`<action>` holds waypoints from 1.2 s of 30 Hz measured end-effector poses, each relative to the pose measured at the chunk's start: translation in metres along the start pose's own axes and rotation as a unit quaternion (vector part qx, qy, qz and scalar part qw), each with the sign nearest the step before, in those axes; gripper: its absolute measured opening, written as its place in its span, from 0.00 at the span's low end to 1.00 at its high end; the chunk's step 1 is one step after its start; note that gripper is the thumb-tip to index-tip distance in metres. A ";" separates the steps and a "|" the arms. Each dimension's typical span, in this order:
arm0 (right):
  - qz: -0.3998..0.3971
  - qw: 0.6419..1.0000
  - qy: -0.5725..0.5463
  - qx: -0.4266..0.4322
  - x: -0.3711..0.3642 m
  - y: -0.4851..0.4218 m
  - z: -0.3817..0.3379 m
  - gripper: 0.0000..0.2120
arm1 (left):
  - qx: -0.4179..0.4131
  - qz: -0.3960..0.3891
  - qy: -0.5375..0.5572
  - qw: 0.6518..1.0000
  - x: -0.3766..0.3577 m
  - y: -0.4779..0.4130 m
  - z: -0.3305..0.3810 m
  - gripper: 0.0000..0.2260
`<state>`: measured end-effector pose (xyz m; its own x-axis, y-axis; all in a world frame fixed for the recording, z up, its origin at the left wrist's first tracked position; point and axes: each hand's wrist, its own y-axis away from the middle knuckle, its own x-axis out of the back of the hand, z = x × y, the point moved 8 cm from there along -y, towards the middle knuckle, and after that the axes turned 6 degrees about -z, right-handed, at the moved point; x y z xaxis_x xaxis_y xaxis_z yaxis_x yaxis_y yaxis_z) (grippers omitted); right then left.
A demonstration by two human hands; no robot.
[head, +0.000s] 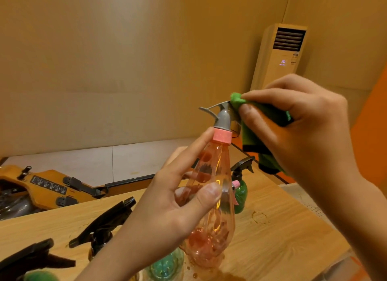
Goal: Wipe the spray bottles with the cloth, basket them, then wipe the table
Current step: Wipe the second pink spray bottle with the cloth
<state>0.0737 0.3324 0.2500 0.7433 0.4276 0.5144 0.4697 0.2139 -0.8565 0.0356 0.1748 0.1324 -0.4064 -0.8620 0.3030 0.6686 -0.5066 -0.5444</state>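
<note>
The pink spray bottle [211, 228] is up in front of you over the wooden table [282, 228]. It is slightly tilted, with its base low and near you and its grey trigger head [224, 115] at the top. From the head view you cannot tell whether the base touches the tabletop.

Your left hand [178, 201] grips the clear pink body. The thumb lies across the near side, the other fingers wrap round behind, and the forefinger reaches up to the pink collar [222, 136].

Your right hand [303, 134] pinches the green cloth [251, 134] between thumb and fingers. It presses the bunched tip against the back of the trigger head, and the rest of the cloth hangs down beside the neck. Your hands are apart.

Just behind the pink bottle, a green spray bottle [240, 194] with a black trigger stands upright on the table. To your left sits a black trigger sprayer [104, 222], and a second black sprayer [31, 257] is at the lower left corner. A teal bottle [165, 266] shows at the bottom edge, just beside the pink bottle's base.

A wet ring [259, 215] marks the wood right of the green bottle. On the floor beyond the table lies a wooden machine [52, 186] with black straps. A standing air conditioner [280, 54] with its display lit is in the far corner.
</note>
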 end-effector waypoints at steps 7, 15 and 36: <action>-0.006 1.000 -0.015 -0.002 -0.001 0.002 -0.002 0.10 | 0.003 -0.002 -0.001 1.000 -0.001 -0.001 -0.001 0.29; -0.020 1.000 -0.016 0.014 -0.006 0.007 -0.007 0.11 | 0.000 0.008 0.012 1.000 0.001 -0.002 -0.002 0.29; -0.016 1.000 -0.008 0.011 0.003 0.012 0.000 0.11 | -0.002 0.021 0.024 0.999 0.003 -0.001 0.001 0.28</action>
<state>0.0820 0.3360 0.2412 0.7199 0.4346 0.5411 0.4827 0.2467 -0.8403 0.0337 0.1726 0.1348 -0.4081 -0.8805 0.2413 0.6828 -0.4698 -0.5595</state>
